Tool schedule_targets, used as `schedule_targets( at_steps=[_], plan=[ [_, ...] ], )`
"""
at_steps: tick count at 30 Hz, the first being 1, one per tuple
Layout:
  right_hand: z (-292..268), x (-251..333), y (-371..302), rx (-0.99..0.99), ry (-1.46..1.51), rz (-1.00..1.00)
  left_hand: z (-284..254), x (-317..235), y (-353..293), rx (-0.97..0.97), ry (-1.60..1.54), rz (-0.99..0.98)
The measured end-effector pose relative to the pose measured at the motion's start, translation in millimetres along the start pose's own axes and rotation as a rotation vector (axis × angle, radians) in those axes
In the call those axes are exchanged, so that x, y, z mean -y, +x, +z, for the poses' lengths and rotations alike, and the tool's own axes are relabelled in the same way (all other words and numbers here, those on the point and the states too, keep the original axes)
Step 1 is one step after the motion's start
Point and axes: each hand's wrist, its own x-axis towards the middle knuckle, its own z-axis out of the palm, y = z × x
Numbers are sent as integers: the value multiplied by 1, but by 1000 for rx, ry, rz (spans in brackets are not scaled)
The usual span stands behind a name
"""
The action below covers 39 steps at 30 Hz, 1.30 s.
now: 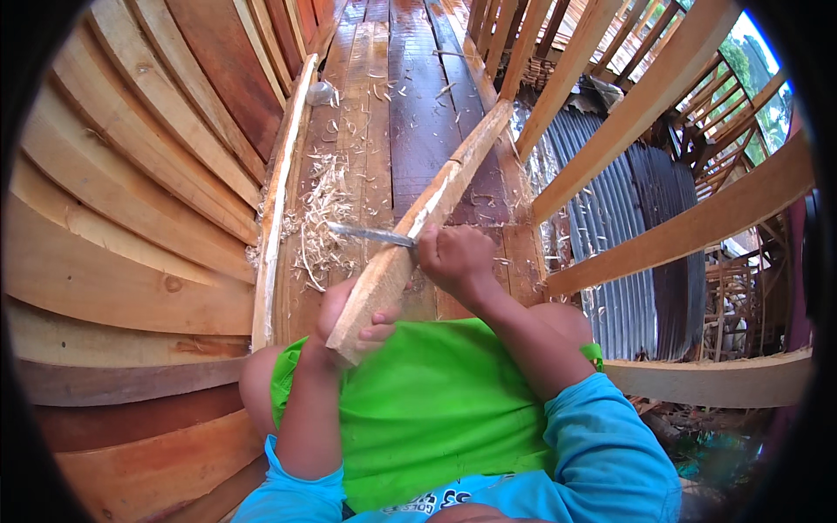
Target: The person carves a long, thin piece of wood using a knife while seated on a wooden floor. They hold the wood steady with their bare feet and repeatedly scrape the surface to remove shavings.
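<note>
Centrally in the head view, the left hand [330, 312] wraps the near end of a bar [377, 281], which slants up and rightward from that grip. Beyond, the right hand [458, 261] is closed round a knife [375, 234], its blade across the bar, pointing left. Shavings [327, 193] lie left of this grip; printed lettering [455, 499] marks the shirt [610, 431] below both hands.

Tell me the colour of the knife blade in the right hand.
The knife blade is silvery grey; see it in the head view, the only one.
</note>
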Motion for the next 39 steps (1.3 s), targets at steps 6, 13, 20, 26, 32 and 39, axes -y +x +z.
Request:
schedule_targets(
  at_steps=[6,13,20,26,32,39],
  plan=[
    [3,-17,10,-34,13,130,-3,3,2,34,-101,-17],
    [4,-31,18,-60,72,77,4,8,5,-41,18,-7],
    [16,-54,25,-218,14,20,-1,9,6,15,-62,-6],
    [23,-29,6,-213,-97,-113,1,3,6,7,47,-3],
    [-1,-12,8,11,26,59,-5,1,0,-2,-17,2],
    [16,-44,27,-193,54,103,5,3,4,-39,28,10]
  ],
)
